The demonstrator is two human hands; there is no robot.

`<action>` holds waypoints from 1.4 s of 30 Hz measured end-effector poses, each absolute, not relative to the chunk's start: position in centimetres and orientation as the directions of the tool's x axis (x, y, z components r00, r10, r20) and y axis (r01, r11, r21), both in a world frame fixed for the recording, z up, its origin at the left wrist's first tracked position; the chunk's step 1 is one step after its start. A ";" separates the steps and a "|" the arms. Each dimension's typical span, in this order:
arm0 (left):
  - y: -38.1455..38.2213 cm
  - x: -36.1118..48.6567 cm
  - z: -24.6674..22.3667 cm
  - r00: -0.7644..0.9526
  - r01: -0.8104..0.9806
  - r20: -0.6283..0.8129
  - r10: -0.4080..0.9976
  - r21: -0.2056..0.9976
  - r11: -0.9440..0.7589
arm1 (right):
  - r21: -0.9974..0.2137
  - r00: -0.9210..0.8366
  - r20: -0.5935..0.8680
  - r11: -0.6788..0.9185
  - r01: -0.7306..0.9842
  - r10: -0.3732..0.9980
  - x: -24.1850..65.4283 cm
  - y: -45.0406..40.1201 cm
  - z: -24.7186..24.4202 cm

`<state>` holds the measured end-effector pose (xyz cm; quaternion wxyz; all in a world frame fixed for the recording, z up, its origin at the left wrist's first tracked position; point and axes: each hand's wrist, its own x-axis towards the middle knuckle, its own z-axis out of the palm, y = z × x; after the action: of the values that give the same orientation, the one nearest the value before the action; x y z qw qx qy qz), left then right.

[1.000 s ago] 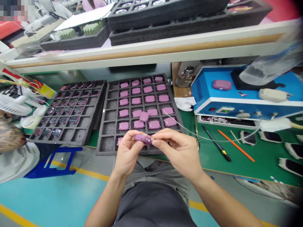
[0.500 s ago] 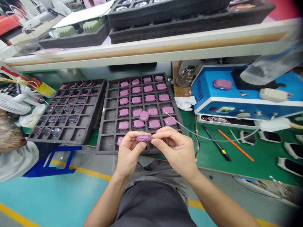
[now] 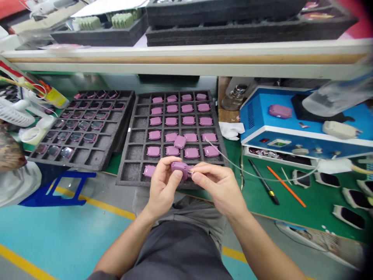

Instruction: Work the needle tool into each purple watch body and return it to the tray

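My left hand point(image 3: 162, 188) is closed on a purple watch case point(image 3: 179, 167), its thumb resting on the broad face and the fingers behind. On the right, my right hand point(image 3: 221, 188) pinches a tiny shiny part point(image 3: 190, 173) at the case's edge; its exact kind is too small to make out. Both hands are above the front of a dark foam tray point(image 3: 131, 171) with rows of similar purple cases. One loose purple case point(image 3: 180, 142) lies tilted across its neighbours in that tray.
A second foam tray point(image 3: 97, 158) holds dark-faced watches at left. A blue machine point(image 3: 259, 116) stands right, with a thin white tube point(image 3: 233, 165) reaching over the tray. A black pen point(image 3: 264, 181), an orange stick point(image 3: 287, 186) and pale watches point(image 3: 328, 179) lie nearby. A shelf edge point(image 3: 186, 58) crosses behind.
My left hand has turned the watch case from edge-on so its broad face shows. My right fingers stay at its edge. The whole view has shifted slightly.
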<state>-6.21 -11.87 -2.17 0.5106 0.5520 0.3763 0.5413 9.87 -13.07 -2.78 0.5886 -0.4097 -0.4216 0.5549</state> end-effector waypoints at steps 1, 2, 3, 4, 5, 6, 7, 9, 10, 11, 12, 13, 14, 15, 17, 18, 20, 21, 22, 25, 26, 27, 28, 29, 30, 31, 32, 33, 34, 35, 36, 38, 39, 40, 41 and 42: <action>-11.9 -6.1 -2.0 0.136 -0.129 0.221 0.966 0.971 -0.204 | -0.947 0.010 0.019 0.021 -0.322 1.000 10.1 -13.0 -2.8; -12.0 -6.0 -1.9 0.142 -0.118 0.226 0.964 0.971 -0.210 | -0.943 -0.006 0.001 -0.001 -0.333 1.000 10.2 -12.9 -2.9; -12.0 -5.9 -1.8 0.149 -0.102 0.230 0.962 0.971 -0.216 | -0.940 -0.014 -0.013 -0.017 -0.342 1.000 10.3 -12.9 -2.9; -12.1 -5.9 -1.8 0.155 -0.081 0.235 0.960 0.971 -0.224 | -0.937 -0.016 -0.023 -0.027 -0.350 1.000 10.3 -12.9 -2.9; -12.2 -5.9 -1.8 0.158 -0.054 0.243 0.957 0.970 -0.237 | -0.933 -0.013 -0.031 -0.034 -0.357 0.999 10.3 -12.8 -3.0; -12.2 -5.9 -1.9 0.162 -0.024 0.254 0.954 0.967 -0.253 | -0.930 -0.006 -0.039 -0.038 -0.365 0.999 10.2 -12.8 -3.0; -12.3 -5.9 -2.0 0.164 0.007 0.266 0.950 0.963 -0.270 | -0.926 0.002 -0.049 -0.045 -0.375 0.999 10.1 -12.8 -3.0; -12.3 -6.0 -2.2 0.171 0.061 0.286 0.943 0.952 -0.300 | -0.917 0.017 -0.080 -0.067 -0.394 0.997 9.9 -12.8 -3.0; -12.4 -6.1 -2.2 0.174 0.083 0.291 0.941 0.947 -0.309 | -0.911 0.018 -0.102 -0.086 -0.402 0.995 9.8 -12.8 -3.0; -12.4 -6.1 -2.3 0.177 0.100 0.292 0.940 0.945 -0.312 | -0.906 0.013 -0.128 -0.112 -0.409 0.992 9.7 -12.8 -3.0; -12.4 -6.1 -2.3 0.179 0.113 0.289 0.940 0.943 -0.312 | -0.900 0.000 -0.154 -0.140 -0.414 0.988 9.7 -12.8 -3.0; -12.4 -6.1 -2.3 0.178 0.124 0.285 0.942 0.943 -0.308 | -0.893 -0.018 -0.179 -0.170 -0.416 0.984 9.7 -12.8 -2.9; -12.4 -6.0 -2.3 0.177 0.131 0.278 0.944 0.944 -0.302 | -0.887 -0.041 -0.198 -0.197 -0.417 0.979 9.8 -12.8 -2.9; -12.5 -6.0 -2.2 0.177 0.134 0.268 0.947 0.947 -0.293 | -0.883 -0.063 -0.211 -0.218 -0.417 0.975 9.9 -12.7 -2.8; -12.5 -5.9 -2.1 0.178 0.131 0.241 0.954 0.955 -0.266 | -0.880 -0.097 -0.217 -0.237 -0.411 0.971 10.1 -12.6 -2.6; -12.5 -5.8 -2.1 0.179 0.127 0.226 0.958 0.960 -0.250 | -0.882 -0.107 -0.213 -0.238 -0.406 0.971 10.2 -12.6 -2.6; -12.5 -5.7 -1.9 0.187 0.127 0.202 0.961 0.965 -0.228 | -0.888 -0.122 -0.207 -0.238 -0.392 0.971 10.3 -12.4 -2.4; -12.5 -5.6 -1.9 0.192 0.134 0.197 0.961 0.965 -0.224 | -0.890 -0.131 -0.205 -0.241 -0.387 0.970 10.3 -12.4 -2.4; -12.5 -5.6 -1.8 0.199 0.143 0.194 0.961 0.964 -0.224 | -0.890 -0.139 -0.205 -0.243 -0.385 0.969 10.2 -12.3 -2.4; -12.7 -5.3 -1.6 0.201 0.175 0.194 0.960 0.957 -0.230 | -0.884 -0.153 -0.201 -0.246 -0.397 0.968 10.1 -12.0 -2.6; -12.9 -5.1 -1.6 0.189 0.184 0.194 0.963 0.956 -0.229 | -0.880 -0.161 -0.198 -0.248 -0.404 0.967 10.0 -11.9 -2.7; -13.0 -4.9 -1.7 0.176 0.194 0.194 0.965 0.954 -0.227 | -0.877 -0.169 -0.196 -0.250 -0.411 0.966 10.0 -11.8 -2.8; -13.2 -4.8 -1.7 0.160 0.202 0.195 0.968 0.953 -0.226 | -0.873 -0.180 -0.195 -0.254 -0.417 0.964 10.0 -11.8 -2.9; -13.4 -4.6 -1.8 0.150 0.204 0.196 0.969 0.953 -0.224 | -0.869 -0.195 -0.195 -0.262 -0.420 0.961 10.1 -11.8 -3.1; -13.6 -4.5 -2.0 0.145 0.201 0.196 0.970 0.954 -0.223 | -0.867 -0.208 -0.196 -0.269 -0.421 0.958 10.1 -11.8 -3.2; -13.7 -4.4 -2.1 0.144 0.196 0.196 0.970 0.955 -0.222 | -0.866 -0.217 -0.196 -0.273 -0.419 0.956 10.2 -11.8 -3.3; -13.7 -4.4 -2.2 0.142 0.190 0.194 0.971 0.957 -0.219 | -0.867 -0.224 -0.195 -0.275 -0.416 0.955 10.2 -11.9 -3.4; -13.6 -4.3 -2.3 0.139 0.179 0.186 0.973 0.961 -0.209 | -0.868 -0.228 -0.193 -0.274 -0.413 0.954 10.2 -11.9 -3.4; -13.5 -4.3 -2.4 0.137 0.158 0.166 0.977 0.970 -0.187 | -0.869 -0.223 -0.191 -0.270 -0.414 0.956 10.2 -11.8 -3.5; -13.3 -4.2 -2.4 0.140 0.123 0.128 0.982 0.982 -0.146 | -0.869 -0.209 -0.190 -0.264 -0.418 0.959 10.2 -11.8 -3.5; -12.9 -4.1 -2.3 0.153 0.065 0.076 0.985 0.994 -0.087 | -0.869 -0.191 -0.191 -0.256 -0.424 0.963 10.2 -11.8 -3.5; -12.2 -3.6 -2.0 0.223 -0.109 -0.051 0.973 0.991 0.077 | -0.871 -0.144 -0.188 -0.233 -0.433 0.971 10.6 -12.0 -3.4; -11.9 -3.4 -1.7 0.266 -0.200 -0.105 0.958 0.966 0.161 | -0.876 -0.113 -0.185 -0.216 -0.432 0.976 10.9 -12.3 -3.4; -11.5 -3.2 -1.4 0.302 -0.278 -0.144 0.942 0.932 0.231 | -0.883 -0.064 -0.179 -0.190 -0.429 0.982 11.4 -12.7 -3.4; -11.2 -3.0 -1.1 0.324 -0.336 -0.169 0.931 0.899 0.280 | -0.892 0.010 -0.172 -0.152 -0.425 0.985 12.0 -13.3 -3.5; -11.0 -2.9 -0.9 0.332 -0.367 -0.184 0.925 0.878 0.306 | -0.900 0.115 -0.164 -0.101 -0.423 0.980 12.8 -14.1 -3.7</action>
<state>-2.89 -10.98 -0.92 0.7210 0.3822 0.3651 0.4481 12.76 -14.12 -3.71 0.5951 -0.4510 -0.3085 0.5893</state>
